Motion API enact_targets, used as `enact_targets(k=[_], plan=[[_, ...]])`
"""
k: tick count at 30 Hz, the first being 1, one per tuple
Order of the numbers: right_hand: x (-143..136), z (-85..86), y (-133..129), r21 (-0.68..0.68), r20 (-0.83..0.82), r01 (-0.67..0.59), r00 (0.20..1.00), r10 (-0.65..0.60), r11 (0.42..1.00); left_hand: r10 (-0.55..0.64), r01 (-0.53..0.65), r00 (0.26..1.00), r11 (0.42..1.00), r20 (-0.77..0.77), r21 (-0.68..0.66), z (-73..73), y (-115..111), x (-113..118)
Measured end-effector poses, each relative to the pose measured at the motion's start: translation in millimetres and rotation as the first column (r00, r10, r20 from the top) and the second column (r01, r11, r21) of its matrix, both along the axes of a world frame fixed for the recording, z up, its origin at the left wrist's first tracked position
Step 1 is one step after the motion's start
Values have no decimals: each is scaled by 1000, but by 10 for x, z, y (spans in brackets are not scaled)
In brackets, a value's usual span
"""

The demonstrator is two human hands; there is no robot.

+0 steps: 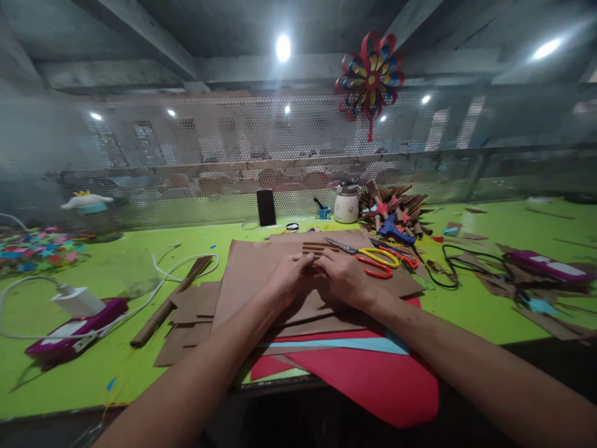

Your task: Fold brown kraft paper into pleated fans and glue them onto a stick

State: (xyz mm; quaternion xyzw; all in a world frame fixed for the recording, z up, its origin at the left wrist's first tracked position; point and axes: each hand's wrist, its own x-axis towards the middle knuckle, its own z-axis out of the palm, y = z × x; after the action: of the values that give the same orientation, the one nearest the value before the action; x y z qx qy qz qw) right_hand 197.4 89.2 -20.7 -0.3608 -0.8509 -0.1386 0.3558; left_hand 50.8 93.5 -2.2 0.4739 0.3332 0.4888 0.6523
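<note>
Both hands meet over a stack of brown paper sheets (247, 274) at the centre of the green table. My left hand (291, 274) is closed, its fingertips pinched near a small striped brown piece (317, 247). Beside it, my right hand (342, 274) is also closed, fingers curled toward the same spot. What lies between the fingertips is too small and hidden to make out. Scissors with yellow and red handles (380, 257) lie just right of my right hand. Red paper (373, 379) and a light blue strip (336, 343) stick out below the brown sheets.
Rolled brown paper (163, 311), a purple power strip (102, 311) and white cable are at left, with coloured stars (41, 249) behind. A glue gun (396, 230), brown rolls (410, 205), a white jar (346, 204) and another purple strip (550, 267) stand right.
</note>
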Motion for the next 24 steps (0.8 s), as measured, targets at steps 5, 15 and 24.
enact_targets(k=[5,15,24], plan=[[-1,3,-12,20,-10,-24,1000,24,1000,26,-25,1000,999,-12,19,-23,15,-20],[21,7,1,116,13,-101,995,100,988,50,-46,998,996,-47,75,-48,72,-77],[-1,8,-23,158,121,-176,980,158,972,-12,8,993,999,-115,-37,-29,79,-128]])
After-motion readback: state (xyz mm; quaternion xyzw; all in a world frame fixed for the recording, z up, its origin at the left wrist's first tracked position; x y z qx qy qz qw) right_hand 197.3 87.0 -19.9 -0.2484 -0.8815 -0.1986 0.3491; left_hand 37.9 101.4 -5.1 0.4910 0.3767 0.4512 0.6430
